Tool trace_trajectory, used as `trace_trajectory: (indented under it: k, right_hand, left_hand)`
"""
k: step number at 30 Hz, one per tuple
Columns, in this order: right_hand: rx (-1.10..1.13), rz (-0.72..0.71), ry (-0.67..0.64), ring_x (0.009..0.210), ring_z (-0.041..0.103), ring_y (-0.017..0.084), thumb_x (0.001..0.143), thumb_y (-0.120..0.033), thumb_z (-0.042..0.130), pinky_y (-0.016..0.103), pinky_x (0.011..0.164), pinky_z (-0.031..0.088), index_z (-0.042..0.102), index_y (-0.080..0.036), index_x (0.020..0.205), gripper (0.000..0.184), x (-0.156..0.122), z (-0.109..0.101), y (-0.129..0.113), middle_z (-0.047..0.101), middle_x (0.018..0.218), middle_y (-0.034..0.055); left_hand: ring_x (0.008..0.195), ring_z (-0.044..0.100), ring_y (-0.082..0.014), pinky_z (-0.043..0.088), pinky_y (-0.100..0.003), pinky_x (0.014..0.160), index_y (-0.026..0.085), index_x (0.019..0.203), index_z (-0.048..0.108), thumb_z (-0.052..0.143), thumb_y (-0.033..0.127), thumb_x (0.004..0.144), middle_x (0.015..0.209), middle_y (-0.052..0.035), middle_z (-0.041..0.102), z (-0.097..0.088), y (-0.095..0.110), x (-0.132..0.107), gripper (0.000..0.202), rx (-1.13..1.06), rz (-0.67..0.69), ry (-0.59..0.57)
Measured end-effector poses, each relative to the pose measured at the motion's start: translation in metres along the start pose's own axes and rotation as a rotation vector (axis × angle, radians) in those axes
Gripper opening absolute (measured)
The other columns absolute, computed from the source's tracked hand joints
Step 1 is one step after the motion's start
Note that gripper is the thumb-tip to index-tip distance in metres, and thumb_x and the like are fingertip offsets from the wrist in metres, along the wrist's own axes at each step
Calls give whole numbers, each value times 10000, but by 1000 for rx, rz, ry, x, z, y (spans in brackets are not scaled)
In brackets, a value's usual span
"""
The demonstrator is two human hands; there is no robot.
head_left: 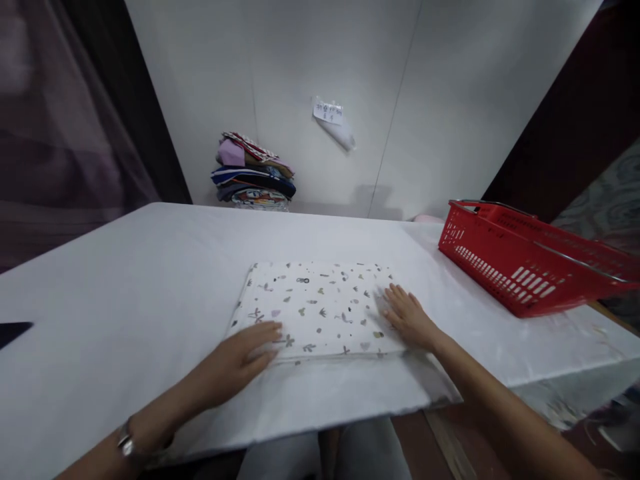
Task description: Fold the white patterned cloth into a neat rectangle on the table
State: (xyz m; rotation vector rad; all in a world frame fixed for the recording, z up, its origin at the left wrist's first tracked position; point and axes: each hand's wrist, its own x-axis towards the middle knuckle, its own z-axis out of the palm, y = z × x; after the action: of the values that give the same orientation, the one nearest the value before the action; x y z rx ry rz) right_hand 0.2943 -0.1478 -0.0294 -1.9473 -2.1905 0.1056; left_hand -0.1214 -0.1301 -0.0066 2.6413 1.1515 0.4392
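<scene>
A folded white cloth (320, 303) with small printed shapes lies flat on the white table (125, 287), near its front edge. My left hand (240, 360) rests flat on the cloth's near left corner, fingers stretched out and together. My right hand (407, 317) lies flat on the cloth's right edge, fingers spread a little. Neither hand grips anything. A watch sits on my left wrist.
A red plastic basket (530, 257) stands on the table at the right. A stack of folded clothes (255, 177) sits at the back by the wall. A paper note (330, 113) hangs on the wall. A dark object (13, 330) pokes in at the left edge.
</scene>
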Motion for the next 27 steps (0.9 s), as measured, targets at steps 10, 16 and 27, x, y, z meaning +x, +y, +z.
trace_trajectory:
  k: [10,16,27]
  right_hand:
    - [-108,204,-176,1387,92,234,887,-586,191,475,1093,148,211,-177,1440,688,4,11,12,152,1508,65]
    - [-135,131,-162,1390,54,243,883,-602,194,455,1103,59,204,-153,1441,716,45,-4,-12,129,1512,93]
    - [-47,115,-196,1390,31,231,878,-606,184,441,1088,37,172,-154,1444,725,145,26,-31,103,1519,82]
  left_hand:
    - [1367,189,-262,214,-453,1068,198,1371,381,292,584,855,1479,-74,250,17,-50,47,650,137,-272,-45]
    - [1365,183,-284,144,-489,1076,186,1345,417,281,595,846,1469,-87,281,3,-40,82,659,132,-357,-70]
    - [1369,157,-296,97,-509,1081,175,1386,344,266,621,837,1484,-88,246,38,-74,153,712,200,-370,6]
